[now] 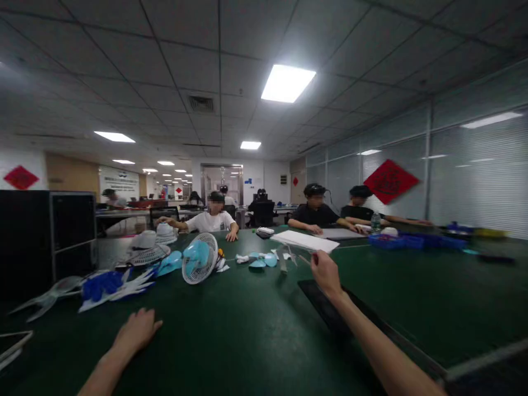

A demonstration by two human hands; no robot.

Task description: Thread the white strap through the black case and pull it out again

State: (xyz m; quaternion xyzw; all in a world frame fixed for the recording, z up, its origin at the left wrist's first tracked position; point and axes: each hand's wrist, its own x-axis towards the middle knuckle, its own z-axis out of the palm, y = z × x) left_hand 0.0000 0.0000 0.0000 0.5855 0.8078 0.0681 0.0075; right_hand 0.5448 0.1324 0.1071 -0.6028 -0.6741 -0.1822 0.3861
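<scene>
My right hand (pixel 326 273) is raised above the table, its fingers pinched on one end of a thin, clear plastic thing (pixel 283 260) that looks like safety glasses. Its outline is blurred. Below that hand a flat black panel (pixel 325 308) lies on the green table (pixel 231 341). On the left, my left hand (pixel 138 330) rests palm down on the tabletop with the thumb apart and nothing in it. Beyond it are blue and white gloves (pixel 109 286). Light blue fan blades (pixel 263 260) lie past the right hand's clear piece.
A white fan grille (pixel 200 258) with blue blades leans at centre left. More fan parts (pixel 148 254) and clear glasses (pixel 61 289) lie left. A white board (pixel 307 240), a bottle (pixel 375 221) and blue trays (pixel 388 241) are farther off. Several people sit across the table.
</scene>
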